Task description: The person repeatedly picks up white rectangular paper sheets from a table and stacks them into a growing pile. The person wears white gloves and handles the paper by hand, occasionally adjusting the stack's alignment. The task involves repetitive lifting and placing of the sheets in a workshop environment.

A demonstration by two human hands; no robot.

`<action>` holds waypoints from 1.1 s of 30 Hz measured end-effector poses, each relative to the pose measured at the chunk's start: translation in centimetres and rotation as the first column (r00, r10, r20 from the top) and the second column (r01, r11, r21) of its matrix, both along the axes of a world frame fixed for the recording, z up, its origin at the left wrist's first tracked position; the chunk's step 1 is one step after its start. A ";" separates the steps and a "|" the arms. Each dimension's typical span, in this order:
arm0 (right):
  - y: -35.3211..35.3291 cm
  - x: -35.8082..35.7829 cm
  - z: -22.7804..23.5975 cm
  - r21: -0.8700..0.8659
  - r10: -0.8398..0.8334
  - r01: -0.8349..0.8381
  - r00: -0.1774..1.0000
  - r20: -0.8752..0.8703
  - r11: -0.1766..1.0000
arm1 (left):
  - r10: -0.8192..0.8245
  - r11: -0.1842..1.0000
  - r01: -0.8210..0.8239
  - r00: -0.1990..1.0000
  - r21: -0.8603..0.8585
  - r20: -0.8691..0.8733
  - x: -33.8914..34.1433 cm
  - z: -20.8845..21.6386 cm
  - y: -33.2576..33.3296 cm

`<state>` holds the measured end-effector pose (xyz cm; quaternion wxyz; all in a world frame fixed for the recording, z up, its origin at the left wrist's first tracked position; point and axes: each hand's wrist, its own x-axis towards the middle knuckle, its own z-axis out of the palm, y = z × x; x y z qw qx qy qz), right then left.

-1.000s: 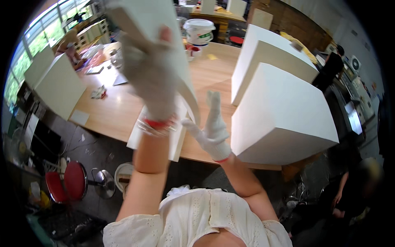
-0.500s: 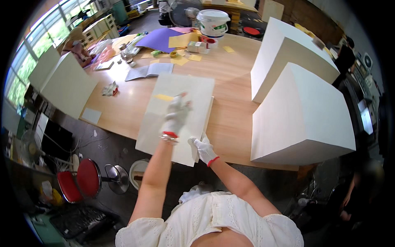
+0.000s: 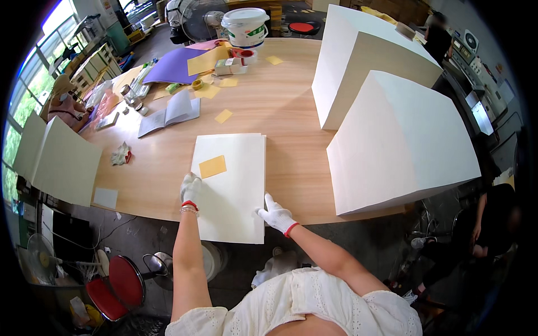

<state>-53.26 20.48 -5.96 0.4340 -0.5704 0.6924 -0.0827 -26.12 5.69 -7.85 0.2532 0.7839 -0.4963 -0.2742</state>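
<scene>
A stack of large white sheets (image 3: 235,196) lies at the table's front edge, its near end hanging over, with a small yellow paper (image 3: 212,166) on top. My left hand (image 3: 191,187), in a white knitted glove with a red cuff, grips the stack's left edge; some of its fingers are hidden from me. At the opposite edge my right hand (image 3: 276,214), gloved alike, closes on the side of the sheets with the thumb raised along it. The sheets lie almost squared up, one edge showing slightly at the right.
Two big white panel stacks (image 3: 403,140) (image 3: 364,67) stand on the wooden table (image 3: 291,112) at right; another white stack (image 3: 64,162) is at left. Farther back lie an open notebook (image 3: 171,115), a crumpled glove (image 3: 120,154), purple paper (image 3: 174,64) and a white bucket (image 3: 245,28). Other people sit nearby.
My left hand has gone from the middle of the top sheet to the left edge. The stack has straightened and moved nearer. The view has shifted to the right.
</scene>
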 end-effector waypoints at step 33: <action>5.7 3.4 -1.5 -0.407 0.198 -0.341 0.914 -0.353 0.847 | -0.419 0.702 0.493 0.869 -0.514 0.262 10.9 -3.0 15.3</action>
